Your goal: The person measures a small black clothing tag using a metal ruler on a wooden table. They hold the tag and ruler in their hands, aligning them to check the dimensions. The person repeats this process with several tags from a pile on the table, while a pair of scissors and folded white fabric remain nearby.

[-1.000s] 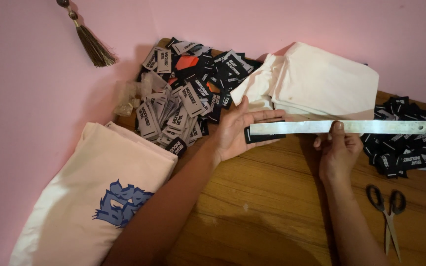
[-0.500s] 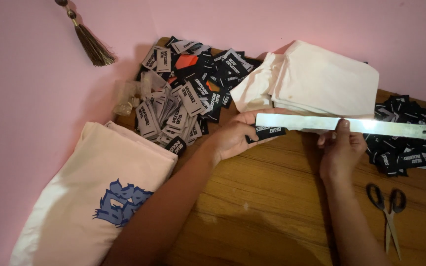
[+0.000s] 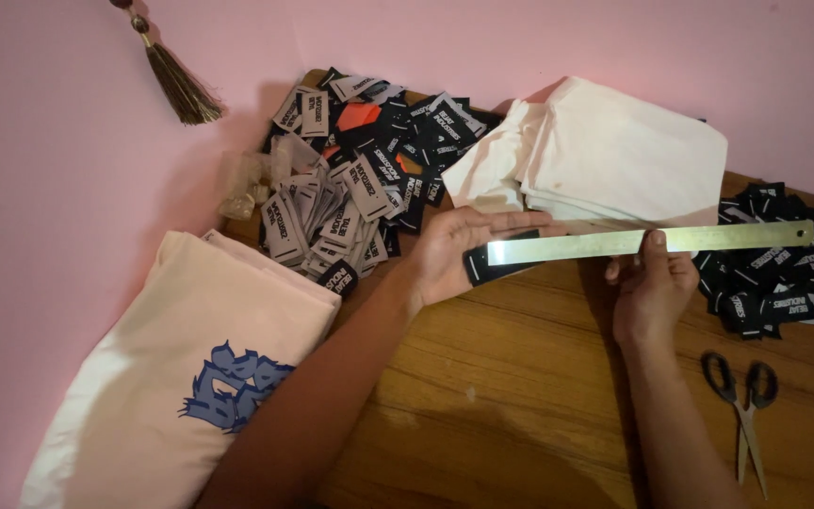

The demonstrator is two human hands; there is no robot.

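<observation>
From the head view, the left hand [image 3: 459, 253] pinches a black label strip [image 3: 482, 267] against the left end of a long steel ruler [image 3: 647, 241], held over the wooden table [image 3: 520, 396]. The right hand [image 3: 650, 294] grips the ruler midway, thumb on top. Measuring well likely calls for the strip flat, its end flush with the ruler's end.

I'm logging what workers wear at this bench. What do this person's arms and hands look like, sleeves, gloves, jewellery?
Both forearms are bare up to the picture's lower edge, so no sleeves show. The left hand and right hand wear no gloves. No rings, watch or bracelet can be seen on the fingers or wrists that show.
</observation>
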